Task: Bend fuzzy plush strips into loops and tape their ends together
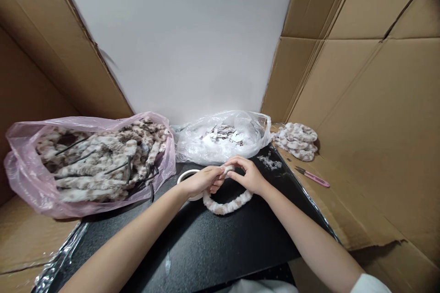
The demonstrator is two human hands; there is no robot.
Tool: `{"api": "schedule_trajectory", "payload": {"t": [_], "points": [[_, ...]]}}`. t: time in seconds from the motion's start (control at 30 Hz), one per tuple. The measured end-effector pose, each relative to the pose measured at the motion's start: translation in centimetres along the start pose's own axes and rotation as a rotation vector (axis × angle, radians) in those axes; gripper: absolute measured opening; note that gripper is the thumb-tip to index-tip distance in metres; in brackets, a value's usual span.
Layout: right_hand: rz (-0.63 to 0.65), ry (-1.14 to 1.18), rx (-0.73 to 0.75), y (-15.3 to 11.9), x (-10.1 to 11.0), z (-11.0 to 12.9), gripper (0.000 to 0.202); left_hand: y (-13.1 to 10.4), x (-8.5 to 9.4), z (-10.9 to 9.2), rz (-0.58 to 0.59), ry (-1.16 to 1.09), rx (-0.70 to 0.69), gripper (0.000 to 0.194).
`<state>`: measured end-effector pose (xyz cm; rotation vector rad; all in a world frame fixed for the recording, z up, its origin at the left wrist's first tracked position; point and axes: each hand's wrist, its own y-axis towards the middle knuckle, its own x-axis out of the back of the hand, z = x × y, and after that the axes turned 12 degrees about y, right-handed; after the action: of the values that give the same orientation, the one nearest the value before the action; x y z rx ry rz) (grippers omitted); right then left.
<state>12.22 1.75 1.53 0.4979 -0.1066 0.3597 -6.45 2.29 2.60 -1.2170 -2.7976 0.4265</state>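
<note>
A fluffy white and beige headband (pixel 225 207), bent into a ring, hangs between my hands just above the black table. My left hand (pixel 202 181) pinches it at the top of the ring. From the other side, my right hand (pixel 248 175) grips the same spot between thumb and fingers. The fingertips meet there and hide most of what they hold. Behind my left hand, partly covered by it, lies a roll of white tape (pixel 185 175).
On the left, a pink plastic bag (pixel 25 192) holds several fluffy strips with dark ends. Behind my hands, a clear bag (pixel 192 144) contains paper scraps. At right are stacked fluffy rings (pixel 298 139), fluff scraps (pixel 270 162) and a pink cutter (pixel 313 177). Cardboard walls (pixel 378 114) flank the table (pixel 192 247).
</note>
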Motion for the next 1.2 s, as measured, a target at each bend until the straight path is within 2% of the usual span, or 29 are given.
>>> {"api": "schedule_trajectory", "payload": {"t": [0.1, 0.23, 0.33, 0.47, 0.57, 0.67, 0.73, 0.8, 0.83, 0.97, 1.03, 1.2], "points": [[0.021, 0.144, -0.114, -0.1, -0.2, -0.6, 0.033, -0.1, -0.2, -0.2, -0.003, 0.011, -0.017, 0.036], [0.065, 0.321, -0.21, 0.0, 0.0, -0.7, 0.021, -0.7, 0.0, -0.9, 0.051, 0.143, -0.027, 0.037], [0.104, 0.348, -0.254, 0.2, 0.3, -0.5, 0.024, -1.1, 0.4, -1.3, 0.072, 0.188, -0.004, 0.035], [0.142, 0.38, -0.348, 0.1, 0.2, -0.1, 0.028, -1.4, 0.7, -1.1, 0.059, 0.177, 0.092, 0.035], [0.159, 0.342, -0.333, -0.2, -0.7, 0.4, 0.026, -2.2, 0.2, -0.5, 0.024, 0.192, 0.121, 0.042], [0.211, 0.246, -0.269, -0.5, -1.8, 1.0, 0.02, -3.3, -1.1, 0.6, -0.023, 0.288, 0.073, 0.048], [0.254, 0.195, -0.256, -0.8, -2.3, 1.3, 0.017, -3.9, -2.0, 1.4, -0.102, 0.307, 0.043, 0.047], [0.283, 0.176, -0.271, -0.9, -2.5, 1.4, 0.016, -4.2, -2.6, 2.1, -0.142, 0.209, 0.029, 0.047], [0.296, 0.18, -0.29, -0.9, -2.5, 1.4, 0.017, -4.3, -2.7, 2.4, -0.12, 0.138, 0.045, 0.047], [0.362, 0.292, -0.41, -0.8, -2.1, 1.1, 0.023, -4.4, -2.4, 2.9, 0.07, -0.12, 0.135, 0.046], [0.378, 0.36, -0.464, -0.7, -1.9, 1.0, 0.026, -4.4, -2.2, 3.0, 0.107, -0.202, 0.137, 0.045], [0.366, 0.423, -0.561, -0.5, -1.5, 0.6, 0.033, -4.3, -2.4, 3.2, 0.046, -0.265, 0.132, 0.045]]}}
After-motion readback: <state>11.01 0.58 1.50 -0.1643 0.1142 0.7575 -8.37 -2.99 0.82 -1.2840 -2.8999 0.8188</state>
